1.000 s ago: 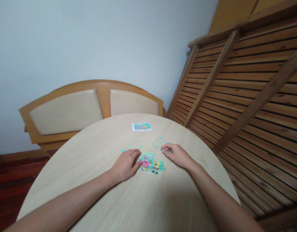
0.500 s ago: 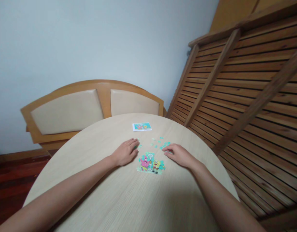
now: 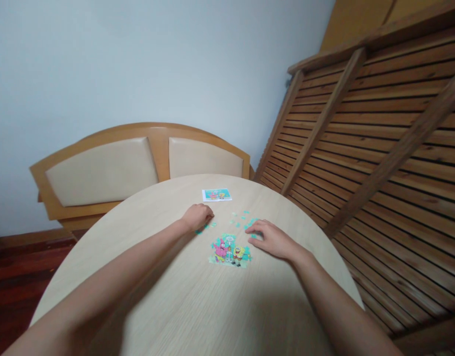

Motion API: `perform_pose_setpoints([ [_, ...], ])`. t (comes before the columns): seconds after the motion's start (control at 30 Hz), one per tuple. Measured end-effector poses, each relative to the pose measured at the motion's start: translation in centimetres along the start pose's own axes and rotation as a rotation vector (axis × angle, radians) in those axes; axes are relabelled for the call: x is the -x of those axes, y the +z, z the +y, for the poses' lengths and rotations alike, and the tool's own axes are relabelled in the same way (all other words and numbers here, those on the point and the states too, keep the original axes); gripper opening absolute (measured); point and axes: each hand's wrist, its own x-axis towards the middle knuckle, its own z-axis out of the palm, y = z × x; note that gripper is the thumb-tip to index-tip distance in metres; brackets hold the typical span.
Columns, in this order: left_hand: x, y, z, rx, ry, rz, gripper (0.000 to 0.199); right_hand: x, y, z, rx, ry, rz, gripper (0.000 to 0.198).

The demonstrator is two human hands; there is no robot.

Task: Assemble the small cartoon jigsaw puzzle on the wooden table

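A partly joined jigsaw puzzle (image 3: pixel 230 251) lies flat on the round table, showing a pink, a pale and a yellow cartoon figure. Beyond its left side, my left hand (image 3: pixel 198 216) has its fingers closed and pointing down at the tabletop. Whatever is between those fingertips is hidden. A few loose teal puzzle pieces (image 3: pixel 214 224) lie just below that hand. My right hand (image 3: pixel 270 239) hovers at the puzzle's upper right, thumb and index finger apart, holding nothing visible. Several loose teal pieces (image 3: pixel 251 223) lie by its fingertips, partly covered.
The round pale wood table (image 3: pixel 183 306) carries a printed picture card (image 3: pixel 217 195) at its far side, with similar cartoon figures. Behind the table stands a padded headboard (image 3: pixel 104 170) against the wall. A slatted wooden frame (image 3: pixel 346 148) leans along the right.
My left hand has moved slightly away from me, and its spread fingers have closed downward, uncovering loose pieces. My right hand's thumb and index finger have parted.
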Motion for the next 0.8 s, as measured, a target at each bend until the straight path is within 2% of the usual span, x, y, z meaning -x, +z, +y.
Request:
perform_pose_setpoints([
  [0.1, -0.7, 0.0, -0.5, 0.04, -0.05, -0.021, 0.019, 0.3, -0.3, -0.5, -0.061, -0.059, -0.062, 0.027],
  [0.27, -1.2, 0.1, -1.3, 0.159, -0.119, -0.068, 0.031, 0.5, -0.3, -1.3, -0.081, -0.074, -0.202, 0.044],
  [0.47, 0.6, -0.9, -0.8, 0.307, -0.143, -0.051, 0.015, 0.3, 0.4, -1.8, -0.044, -0.12, -0.221, 0.038],
  [0.57, 2.3, -1.1, 1.0, 0.373, -0.144, 0.031, 0.018, 0.1, 0.9, -2.2, -0.043, -0.131, -0.161, 0.035],
  [0.67, 4.6, -0.4, 4.1, 0.466, -0.118, 0.123, 0.023, -0.4, 1.9, -3.3, -0.124, -0.113, -0.021, 0.033],
  [0.73, 6.2, 0.4, 6.3, 0.711, -0.101, 0.218, 0.027, -0.8, 2.6, -4.5, -0.252, -0.049, 0.088, 0.036],
  [0.8, 7.5, 1.2, 8.1, 0.88, -0.094, 0.22, 0.033, -1.1, 3.2, -5.8, -0.403, 0.007, 0.13, 0.035],
])
